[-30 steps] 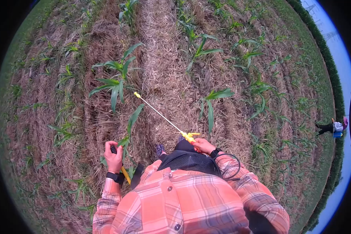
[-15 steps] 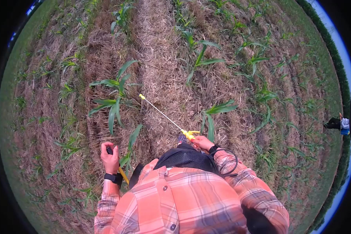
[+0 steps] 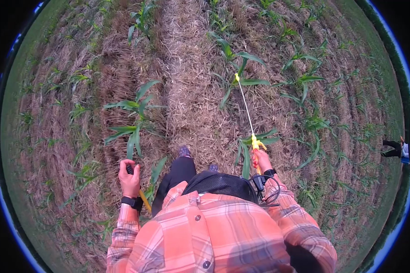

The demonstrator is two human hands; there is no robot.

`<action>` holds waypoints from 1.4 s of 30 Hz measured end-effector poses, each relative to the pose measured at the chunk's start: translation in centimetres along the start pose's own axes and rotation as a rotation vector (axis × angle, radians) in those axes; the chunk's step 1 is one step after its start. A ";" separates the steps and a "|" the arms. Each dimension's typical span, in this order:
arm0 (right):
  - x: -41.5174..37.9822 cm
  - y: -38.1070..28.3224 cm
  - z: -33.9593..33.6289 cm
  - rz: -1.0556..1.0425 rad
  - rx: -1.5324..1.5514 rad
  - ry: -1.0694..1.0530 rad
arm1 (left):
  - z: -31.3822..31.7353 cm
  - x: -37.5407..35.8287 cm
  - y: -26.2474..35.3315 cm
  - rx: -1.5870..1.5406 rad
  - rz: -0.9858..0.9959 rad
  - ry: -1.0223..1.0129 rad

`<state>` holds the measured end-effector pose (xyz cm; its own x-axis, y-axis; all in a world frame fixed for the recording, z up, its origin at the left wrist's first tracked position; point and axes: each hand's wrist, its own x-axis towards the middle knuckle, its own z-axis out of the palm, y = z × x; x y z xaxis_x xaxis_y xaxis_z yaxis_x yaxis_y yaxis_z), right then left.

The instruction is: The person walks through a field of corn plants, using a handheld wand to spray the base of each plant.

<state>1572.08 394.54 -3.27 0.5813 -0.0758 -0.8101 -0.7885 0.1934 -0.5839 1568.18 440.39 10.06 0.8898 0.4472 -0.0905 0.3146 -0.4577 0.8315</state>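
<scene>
My right hand point(image 3: 261, 160) is closed round the yellow handle of a spray wand point(image 3: 246, 105). Its thin rod points forward, and the yellow nozzle point(image 3: 237, 77) is over the leaves of a young corn plant point(image 3: 241, 82) in the row at right. My left hand point(image 3: 130, 179) is closed on the black grip of a lever point(image 3: 145, 200), whose yellow-orange bar runs down beside my hip. A black cable point(image 3: 276, 193) loops by my right wrist.
Rows of young corn plants point(image 3: 134, 107) stand left and right of a straw-covered strip point(image 3: 187, 82). My shoes point(image 3: 183, 151) are on this strip. At the far right edge another person point(image 3: 393, 148) is partly visible beside something blue.
The wand has swung from the left row to the right row, with my right hand turned forward and outward. My left leg and shoe have come into view.
</scene>
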 end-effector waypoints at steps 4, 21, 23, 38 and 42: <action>2.2 -1.9 1.7 -0.025 -0.020 0.033 | 0.5 4.5 0.2 -0.067 -0.002 -0.022; 5.8 -12.2 22.2 0.039 -0.472 -0.304 | -2.7 20.2 -0.2 -0.150 -0.001 -0.003; 6.9 -12.6 23.1 0.038 -0.554 -0.538 | -2.8 21.0 -0.1 -0.161 -0.004 -0.002; 18.0 -21.3 22.9 0.014 -0.574 -0.446 | 2.6 31.4 6.4 -0.074 0.070 0.051; 19.7 -26.0 20.1 0.091 -0.314 -0.293 | 5.7 35.3 8.2 -0.045 0.152 0.000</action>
<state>1608.12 407.67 -3.00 0.5034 0.2173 -0.8363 -0.8357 -0.1233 -0.5351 1604.09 448.08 10.55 0.9259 0.3758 0.0382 0.1616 -0.4853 0.8593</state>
